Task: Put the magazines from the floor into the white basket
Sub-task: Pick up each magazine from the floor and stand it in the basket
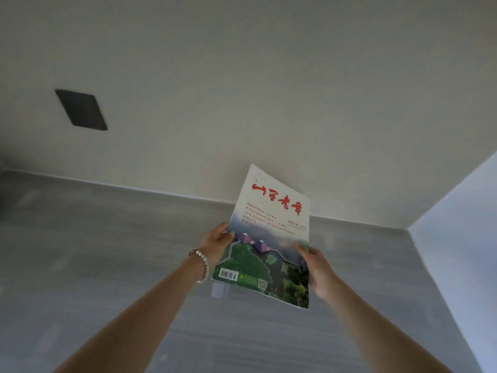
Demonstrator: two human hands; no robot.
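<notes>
I hold one magazine up in front of me, above the grey floor and tilted. Its cover has red characters on white at the top and a green landscape with purple roofs below. My left hand, with a bead bracelet at the wrist, grips its left edge. The right edge is pinched by my right hand, thumb on the cover. No white basket is in view, and no other magazine shows on the floor.
A grey wood-look floor runs to a pale wall with a light skirting board. A dark square panel sits on that wall at the left. A second, lighter wall closes the corner at the right.
</notes>
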